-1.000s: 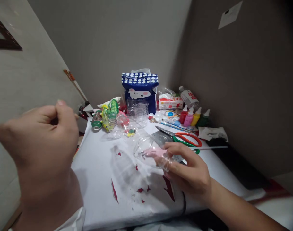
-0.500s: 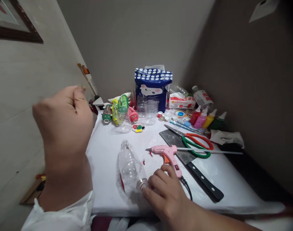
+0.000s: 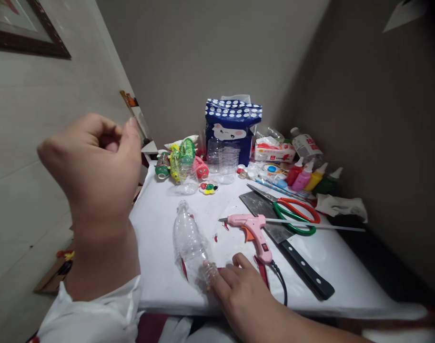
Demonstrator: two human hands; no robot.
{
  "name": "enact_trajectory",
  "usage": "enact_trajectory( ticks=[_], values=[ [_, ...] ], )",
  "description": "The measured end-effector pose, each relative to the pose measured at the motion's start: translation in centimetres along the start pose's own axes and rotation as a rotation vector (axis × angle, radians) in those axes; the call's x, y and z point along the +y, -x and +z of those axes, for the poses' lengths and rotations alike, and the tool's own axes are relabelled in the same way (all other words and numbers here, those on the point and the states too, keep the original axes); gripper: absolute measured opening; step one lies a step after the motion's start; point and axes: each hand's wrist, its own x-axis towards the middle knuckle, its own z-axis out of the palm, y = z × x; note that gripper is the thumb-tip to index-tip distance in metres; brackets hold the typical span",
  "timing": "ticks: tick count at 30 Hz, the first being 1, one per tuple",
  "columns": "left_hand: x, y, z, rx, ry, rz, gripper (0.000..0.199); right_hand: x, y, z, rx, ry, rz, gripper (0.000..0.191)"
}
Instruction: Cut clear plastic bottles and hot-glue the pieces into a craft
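My left hand (image 3: 96, 166) is raised at the left with its fingers curled in toward the palm; whether anything is between them is hidden. Low in the centre, my right hand (image 3: 242, 290) holds the threaded neck of a clear plastic bottle piece. That piece lies against a clear plastic bottle (image 3: 188, 238) on the white table, its neck pointing away. A pink glue gun (image 3: 249, 221) with a long glue stick lies just beyond my right hand. Red strips (image 3: 262, 274) show beside that hand.
A cleaver (image 3: 305, 269) and red-green scissors (image 3: 296, 205) lie at the right. Paint bottles (image 3: 315, 177), a tissue pack (image 3: 274, 151), a blue bag (image 3: 233, 128), clear cups and painted bottle figures (image 3: 187, 152) stand along the back of the table.
My left hand's fingers have loosened slightly. My right hand has moved a little down, and more red strip shows beside it. The view has shifted slightly.
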Motion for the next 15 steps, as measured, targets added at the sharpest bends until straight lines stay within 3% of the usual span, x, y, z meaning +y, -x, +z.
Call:
enact_trajectory(
  ticks=[4,8,15],
  values=[
    [-0.6,-0.2,0.5,0.035,-0.084,0.104,0.014,0.0,0.2,-0.3,-0.030,-0.016,-0.041,0.022],
    [-1.0,-0.4,0.6,0.072,-0.126,0.109,0.015,0.1,0.5,-0.6,0.000,-0.032,-0.081,0.037],
    [-1.3,-0.3,0.7,0.050,-0.157,0.102,0.008,0.7,1.9,-0.4,0.196,-0.147,-0.124,0.027]
  ],
)
